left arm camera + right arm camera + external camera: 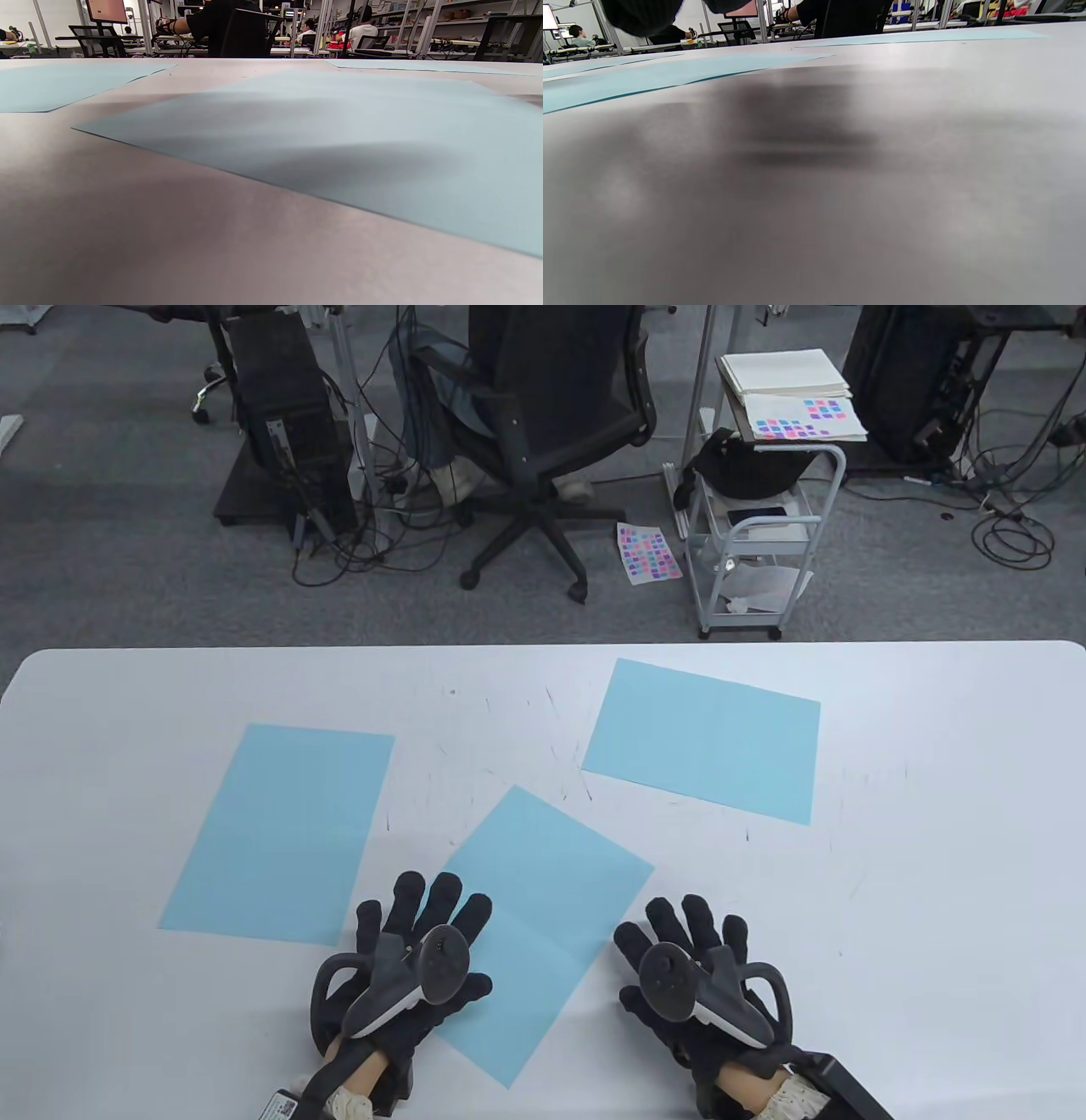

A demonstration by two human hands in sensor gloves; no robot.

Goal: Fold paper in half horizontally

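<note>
Beyond the white desk (933, 899) lies grey carpet (110, 560), strewn with black cables (1010, 534). A black office chair (543, 432) on a five-star wheeled base stands near the middle, with a dark computer tower (280, 415) to its left. To its right a white wheeled cart (764, 534) carries stacked paper and a sheet of coloured squares — a similar sheet (648, 552) lies on the floor beside it. The wrist views show a bright workshop behind: shelving (445, 25), more desks, seated people and a pinkish monitor (107, 10).
</note>
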